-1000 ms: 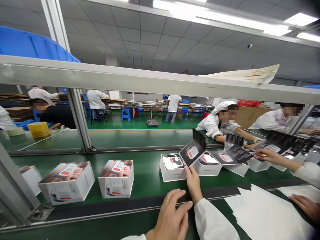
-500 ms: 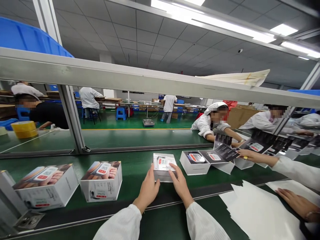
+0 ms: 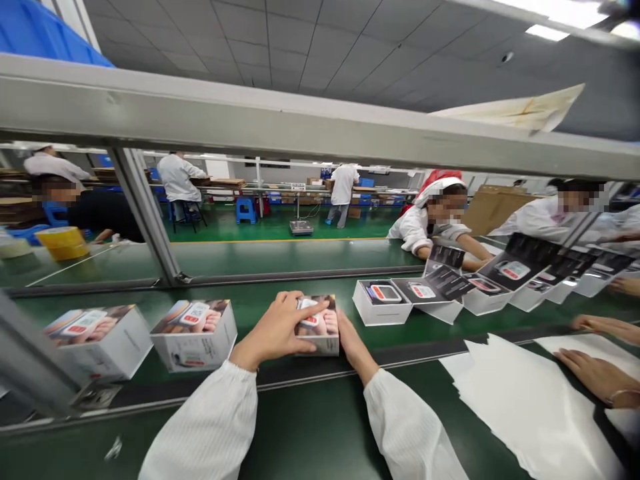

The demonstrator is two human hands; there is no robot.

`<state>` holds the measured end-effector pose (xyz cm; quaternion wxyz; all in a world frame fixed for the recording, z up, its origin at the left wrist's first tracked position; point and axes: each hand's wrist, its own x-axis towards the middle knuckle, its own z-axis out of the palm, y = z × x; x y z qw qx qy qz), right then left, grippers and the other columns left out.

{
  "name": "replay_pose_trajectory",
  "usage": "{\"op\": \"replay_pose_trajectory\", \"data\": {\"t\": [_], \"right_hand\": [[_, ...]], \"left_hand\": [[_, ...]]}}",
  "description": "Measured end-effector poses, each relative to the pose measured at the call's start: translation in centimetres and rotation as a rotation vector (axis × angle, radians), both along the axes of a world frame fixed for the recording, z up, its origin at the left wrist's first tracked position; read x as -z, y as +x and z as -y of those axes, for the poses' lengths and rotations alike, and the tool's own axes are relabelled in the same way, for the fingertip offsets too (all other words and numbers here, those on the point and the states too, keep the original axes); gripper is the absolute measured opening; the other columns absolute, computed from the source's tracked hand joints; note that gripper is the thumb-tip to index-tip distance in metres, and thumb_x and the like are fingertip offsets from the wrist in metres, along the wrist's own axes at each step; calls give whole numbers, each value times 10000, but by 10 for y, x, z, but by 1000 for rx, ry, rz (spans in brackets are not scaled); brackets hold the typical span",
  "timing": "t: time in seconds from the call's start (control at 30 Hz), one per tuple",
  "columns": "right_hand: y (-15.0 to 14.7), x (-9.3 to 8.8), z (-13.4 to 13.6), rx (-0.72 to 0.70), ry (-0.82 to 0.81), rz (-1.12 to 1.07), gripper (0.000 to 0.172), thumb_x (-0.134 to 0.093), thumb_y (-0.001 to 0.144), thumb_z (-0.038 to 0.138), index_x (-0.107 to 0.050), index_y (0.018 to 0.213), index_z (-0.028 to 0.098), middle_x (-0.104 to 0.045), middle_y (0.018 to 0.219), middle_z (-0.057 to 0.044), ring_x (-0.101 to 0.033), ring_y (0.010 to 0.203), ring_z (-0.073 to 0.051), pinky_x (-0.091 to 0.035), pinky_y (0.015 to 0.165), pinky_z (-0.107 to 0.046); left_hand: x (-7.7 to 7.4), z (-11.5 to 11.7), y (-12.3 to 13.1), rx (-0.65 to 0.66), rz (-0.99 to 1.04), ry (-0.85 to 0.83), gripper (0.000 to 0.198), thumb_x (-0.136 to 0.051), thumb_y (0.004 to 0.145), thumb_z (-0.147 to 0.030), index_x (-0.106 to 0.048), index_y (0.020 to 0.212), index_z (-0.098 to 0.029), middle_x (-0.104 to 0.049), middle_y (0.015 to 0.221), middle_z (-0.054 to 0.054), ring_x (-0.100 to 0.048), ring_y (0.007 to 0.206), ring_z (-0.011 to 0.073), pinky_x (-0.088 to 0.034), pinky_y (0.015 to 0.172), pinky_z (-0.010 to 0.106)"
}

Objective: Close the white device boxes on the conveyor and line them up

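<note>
White carton (image 3: 318, 341) sat between the person's hands on the green conveyor belt (image 3: 260, 293), its photo face now up, not the plain face shown before. The left hand (image 3: 277, 327) lay spread across its top; the right hand (image 3: 353, 348) pressed its right side. A closed box (image 3: 194, 335) stood just left of the grip, an open box (image 3: 381, 302) just right.

The person's left hand (image 3: 277, 327) and right hand (image 3: 353, 350) are gripping one of three closed white cardboard boxes with photo-printed tops (image 3: 194, 327), all standing toward the left end of the green conveyor table (image 3: 270, 288). Toward its right end, at least five open white cardboard boxes (image 3: 381, 303) are overlapping, so the exact count is unclear, while a co-worker's two hands (image 3: 597, 373) are resting by the near right edge on one stack of white paper sheets (image 3: 525, 413).
</note>
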<state>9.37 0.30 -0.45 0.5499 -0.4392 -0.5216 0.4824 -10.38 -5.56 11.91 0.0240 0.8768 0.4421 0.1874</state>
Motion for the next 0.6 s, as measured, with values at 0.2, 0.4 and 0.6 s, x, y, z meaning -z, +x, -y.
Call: {"op": "replay_pose_trajectory", "data": {"t": [0.2, 0.4, 0.6], "right_hand": [[29, -10, 5, 373, 173, 196, 471, -468, 885, 548, -675, 1102, 185, -691, 1106, -107, -663, 917, -246, -507, 795, -367], [125, -8, -11, 1240, 241, 302, 405, -517, 825, 433, -693, 1016, 122, -676, 970, -150, -592, 965, -278, -435, 929, -423], [144, 16, -34, 897, -108, 117, 476, -611, 724, 578, -671, 939, 158, -695, 951, -119, -620, 903, -281, -467, 854, -395]], "left_hand": [[7, -12, -35, -127, 33, -69, 695, -803, 752, -358, -515, 1383, -406, -443, 1302, 74, -368, 1209, 337, -375, 1010, 490], [0, -13, -60, -126, 20, -269, 736, -799, 725, -451, -498, 1396, -416, -426, 1363, 77, -379, 1250, 354, -357, 1036, 494], [-8, -6, -71, -224, -89, -234, 783, -775, 718, -536, -451, 1424, -433, -383, 1494, 72, -264, 1393, 429, -231, 1102, 602]]}}
